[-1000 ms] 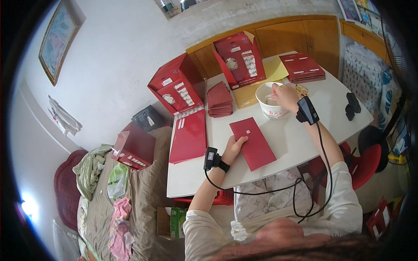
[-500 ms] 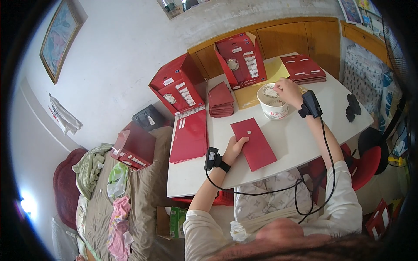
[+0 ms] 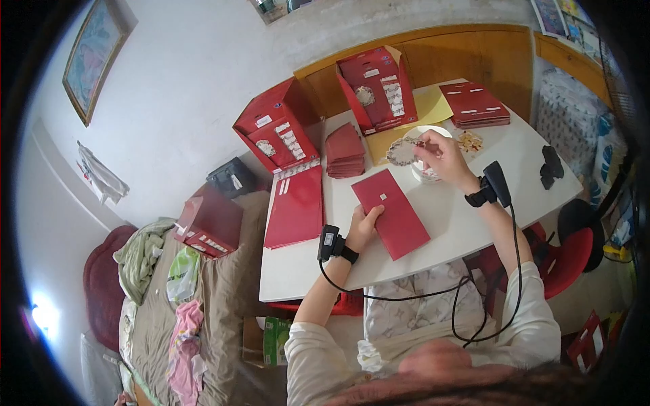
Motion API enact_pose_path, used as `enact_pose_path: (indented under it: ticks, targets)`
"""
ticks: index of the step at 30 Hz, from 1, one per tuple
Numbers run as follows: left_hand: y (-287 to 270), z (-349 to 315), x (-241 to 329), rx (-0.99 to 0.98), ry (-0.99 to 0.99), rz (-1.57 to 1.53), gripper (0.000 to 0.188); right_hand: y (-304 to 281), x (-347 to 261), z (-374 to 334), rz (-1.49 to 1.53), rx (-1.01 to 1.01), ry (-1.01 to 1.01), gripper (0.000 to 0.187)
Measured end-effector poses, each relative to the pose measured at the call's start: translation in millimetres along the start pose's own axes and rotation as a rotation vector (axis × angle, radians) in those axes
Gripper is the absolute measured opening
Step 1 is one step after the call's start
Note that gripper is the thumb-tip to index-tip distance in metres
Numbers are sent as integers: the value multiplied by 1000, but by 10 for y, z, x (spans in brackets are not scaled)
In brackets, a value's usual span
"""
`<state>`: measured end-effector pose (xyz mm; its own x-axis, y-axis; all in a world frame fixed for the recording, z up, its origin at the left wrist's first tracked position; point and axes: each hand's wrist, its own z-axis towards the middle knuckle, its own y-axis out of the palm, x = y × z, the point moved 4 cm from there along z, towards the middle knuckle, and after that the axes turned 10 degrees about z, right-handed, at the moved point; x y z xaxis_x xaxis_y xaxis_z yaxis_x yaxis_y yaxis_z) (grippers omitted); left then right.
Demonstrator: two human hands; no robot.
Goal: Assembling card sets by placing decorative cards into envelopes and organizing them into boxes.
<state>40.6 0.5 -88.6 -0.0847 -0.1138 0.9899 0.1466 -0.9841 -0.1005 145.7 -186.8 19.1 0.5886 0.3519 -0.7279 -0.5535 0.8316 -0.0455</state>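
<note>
My left hand (image 3: 363,227) grips the near left edge of a red folded card (image 3: 401,224), thumb on top beside a small pale square. The card is held at a slant over the near part of the table. In my right hand (image 3: 443,161), thumb and fingers pinch an oval, whitish lacy cutout (image 3: 401,151) with a scalloped edge. The hand is over a white paper tub (image 3: 429,128) and hides much of it; the cutout extends past the tub's left side.
Red display boxes (image 3: 277,125) stand at the table's back left. Stacks of small red cards (image 3: 345,152), large red sheets (image 3: 294,210) and red panels (image 3: 474,103) lie about. Small yellowish bits (image 3: 468,141) lie right of the tub. A black cable (image 3: 413,300) links both wrist devices.
My right hand has come out of the tub and brought up the lacy cutout. My left hand and the red card have shifted slightly to the left and away from me.
</note>
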Motion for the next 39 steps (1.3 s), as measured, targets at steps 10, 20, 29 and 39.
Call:
enact_pose_path:
  ticks: [10, 20, 29, 39]
  targets:
    - [-64, -8, 175, 141, 449, 184, 38, 530, 383, -175, 291, -264, 433, 22]
    - [-7, -14, 126, 37, 164, -27, 41, 535, 414, -274, 209, -206, 391, 21]
    - [-17, 19, 60, 3, 285, -117, 50, 602, 279, -289, 66, -136, 262, 21]
    - [-68, -8, 116, 157, 348, -109, 40, 680, 140, -307, -101, -5, 34, 23]
